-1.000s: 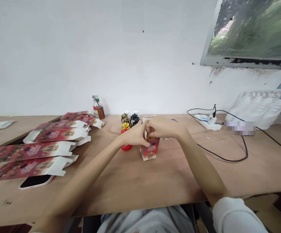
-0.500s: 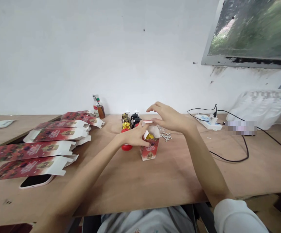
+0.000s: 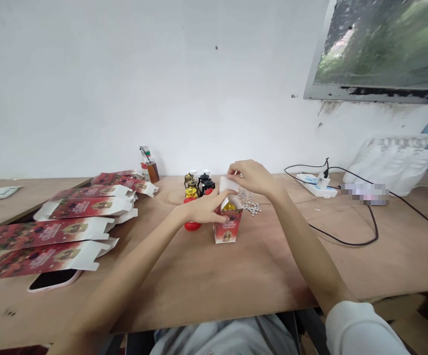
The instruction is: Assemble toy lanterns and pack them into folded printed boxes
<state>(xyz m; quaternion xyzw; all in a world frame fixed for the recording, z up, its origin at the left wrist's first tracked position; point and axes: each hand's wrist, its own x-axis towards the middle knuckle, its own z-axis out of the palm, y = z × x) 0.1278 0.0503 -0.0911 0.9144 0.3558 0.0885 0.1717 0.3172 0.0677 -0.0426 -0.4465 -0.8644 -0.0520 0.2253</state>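
A small red printed carton [image 3: 229, 232] stands upright on the table, its top open and something shiny gold [image 3: 230, 206] inside. My left hand [image 3: 205, 207] grips the carton from the left, thumb across the front. Its white lid flap [image 3: 227, 184] stands up at the back, and my right hand [image 3: 253, 176] has its bent fingertips on the flap's upper right edge. Just left of the carton are small lanterns: a gold one [image 3: 191, 191], black ones [image 3: 208, 185] and a red one [image 3: 192, 226], partly behind my left hand. Small silvery discs [image 3: 251, 209] lie scattered to the right.
Flattened red cartons [image 3: 77, 207] overlap on the left, above a phone [image 3: 54, 279]. A bottle of brown liquid [image 3: 152, 170] stands by the wall. On the right are a power strip [image 3: 315, 185], a black cable [image 3: 374, 227] and white plastic bags [image 3: 391, 165].
The lid flap has been raised from lying forward to standing up. My right hand has come down and its fingers have closed in on the flap's edge. My left hand stays on the carton.
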